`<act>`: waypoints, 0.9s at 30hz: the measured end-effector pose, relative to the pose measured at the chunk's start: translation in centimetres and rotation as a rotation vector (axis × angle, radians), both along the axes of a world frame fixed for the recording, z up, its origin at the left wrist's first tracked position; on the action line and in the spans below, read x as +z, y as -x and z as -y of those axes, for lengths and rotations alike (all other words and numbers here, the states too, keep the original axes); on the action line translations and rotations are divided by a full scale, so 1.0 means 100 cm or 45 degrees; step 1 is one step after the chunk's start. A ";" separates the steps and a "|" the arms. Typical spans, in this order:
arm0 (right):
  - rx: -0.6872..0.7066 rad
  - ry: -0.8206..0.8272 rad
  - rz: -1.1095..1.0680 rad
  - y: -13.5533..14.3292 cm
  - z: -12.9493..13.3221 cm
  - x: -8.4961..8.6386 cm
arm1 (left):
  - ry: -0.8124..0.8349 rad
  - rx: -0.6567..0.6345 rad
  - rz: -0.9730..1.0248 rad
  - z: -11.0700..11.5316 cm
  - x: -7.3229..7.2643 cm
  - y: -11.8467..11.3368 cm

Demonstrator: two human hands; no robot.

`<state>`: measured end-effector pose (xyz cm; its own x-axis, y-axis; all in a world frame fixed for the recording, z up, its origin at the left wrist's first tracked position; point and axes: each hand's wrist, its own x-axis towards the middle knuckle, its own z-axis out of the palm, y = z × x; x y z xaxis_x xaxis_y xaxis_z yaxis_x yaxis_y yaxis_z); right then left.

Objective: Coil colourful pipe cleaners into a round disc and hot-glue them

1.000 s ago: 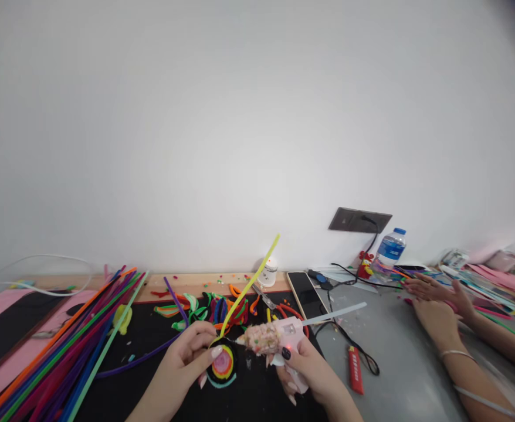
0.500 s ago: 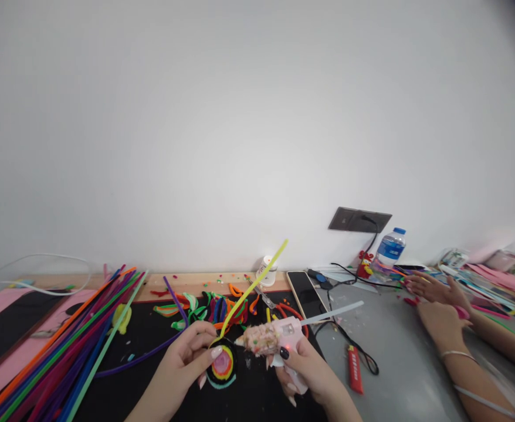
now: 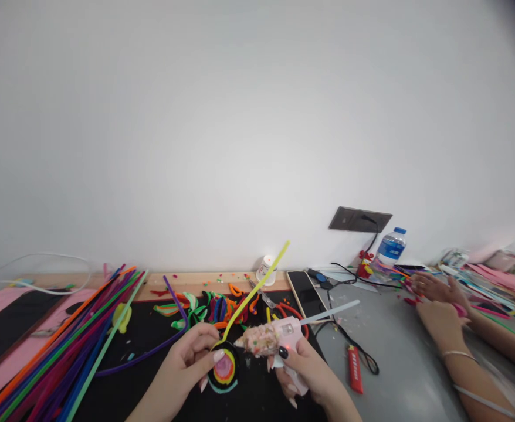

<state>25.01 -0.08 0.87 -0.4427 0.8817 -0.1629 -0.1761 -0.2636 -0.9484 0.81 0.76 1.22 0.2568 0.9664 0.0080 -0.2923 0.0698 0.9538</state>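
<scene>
My left hand [image 3: 195, 357] pinches the edge of a round coil of pipe cleaner [image 3: 224, 368], ringed pink, orange, yellow and black with a teal strip at its bottom. From the coil's top a yellow pipe cleaner [image 3: 256, 291] sticks up to the right. In my right hand [image 3: 304, 369] is a pink glue gun [image 3: 289, 335], its front crusted with dried glue. The gun's nozzle points left, close to the coil's upper right edge; whether they touch I cannot tell. A pale glue stick [image 3: 330, 311] juts from the gun's back, and a red light glows on its side.
Long pipe cleaners [image 3: 70, 346] lie bundled at the left, shorter colourful pieces [image 3: 222, 308] behind my hands. A phone [image 3: 309, 296], pliers [image 3: 266, 299], a paper cup [image 3: 267, 271], a red packet [image 3: 355, 369] and a water bottle [image 3: 392, 246] stand around. Another person's hands [image 3: 437, 305] work at the right.
The coil and the yellow pipe cleaner have shifted very slightly to the right and down with my left hand. The glue stick's far end sits a little further left.
</scene>
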 end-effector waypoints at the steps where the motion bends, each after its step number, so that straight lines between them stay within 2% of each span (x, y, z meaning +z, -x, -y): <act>1: 0.003 0.004 0.004 0.000 0.000 0.000 | 0.001 0.003 -0.003 0.000 0.000 0.000; 27: -0.038 0.029 0.029 0.002 0.002 0.004 | 0.014 0.048 -0.006 -0.001 -0.003 0.002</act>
